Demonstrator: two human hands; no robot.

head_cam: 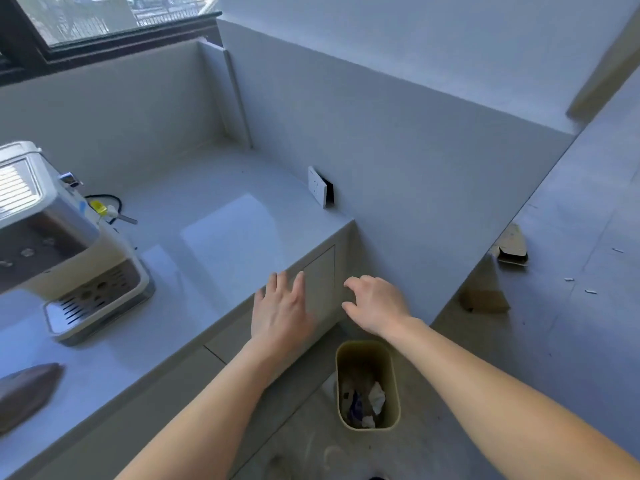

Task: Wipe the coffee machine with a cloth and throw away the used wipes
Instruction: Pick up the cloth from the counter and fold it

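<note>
Two bare forearms reach forward: left hand (280, 306) flat, fingers spread and empty, at the counter (225, 220) edge; right hand (375, 304) loosely curled, empty, above the floor bin (363, 344), which holds crumpled wipes (376, 398). Coffee machine (69, 244) stands on the counter, far left.

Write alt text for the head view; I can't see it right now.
Both bare hands are empty: the left hand is open at the counter edge, the right hand loosely curled beside it, above a floor bin holding crumpled wipes. The coffee machine stands on the counter to the left.
</note>
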